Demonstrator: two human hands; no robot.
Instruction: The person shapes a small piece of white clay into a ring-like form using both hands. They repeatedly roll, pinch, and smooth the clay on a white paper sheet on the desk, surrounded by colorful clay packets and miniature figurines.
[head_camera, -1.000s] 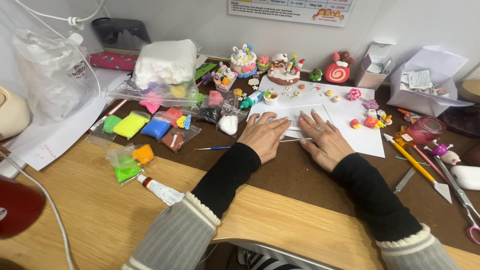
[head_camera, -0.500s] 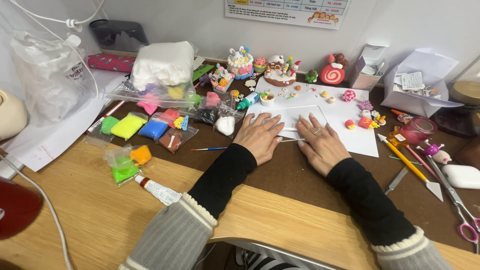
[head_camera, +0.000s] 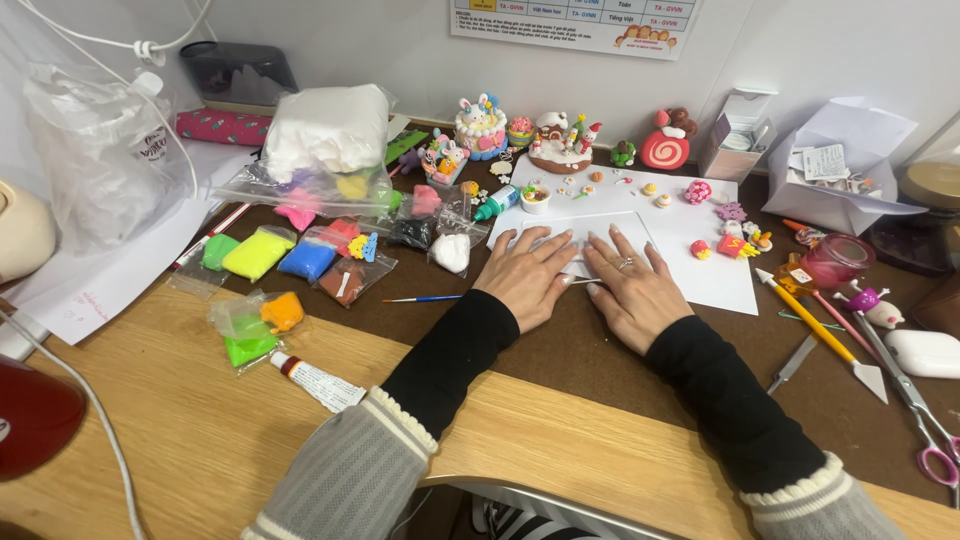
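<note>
Nearest us, on the wooden desk edge (head_camera: 200, 430), lie a small tube of glue (head_camera: 318, 381) and a bag of green and orange clay (head_camera: 255, 325); neither hand touches them.

A little further in, our left hand (head_camera: 530, 280) and right hand (head_camera: 630, 290) lie flat, palms down, fingers spread and side by side, pressing on a small white sheet (head_camera: 590, 232) that rests on a larger white paper (head_camera: 700, 275); nothing is pinched or held, and a ring shows on the right hand. A thin paintbrush (head_camera: 425, 298) lies just left of the left hand; to the right lie a yellow-handled sculpting tool (head_camera: 815, 328) and scissors (head_camera: 915, 410), well apart from the fingers.

Beyond the hands, small clay pieces (head_camera: 735, 240) dot the paper, and bags of coloured clay (head_camera: 300, 255) sit to the left; along the wall stand finished clay figures (head_camera: 560, 135), a cake and a swirl roll among them.

We judge the work part done: several models look complete and the loose bits made, while the sheet under our palms bears nothing yet; no tool is in hand.
</note>
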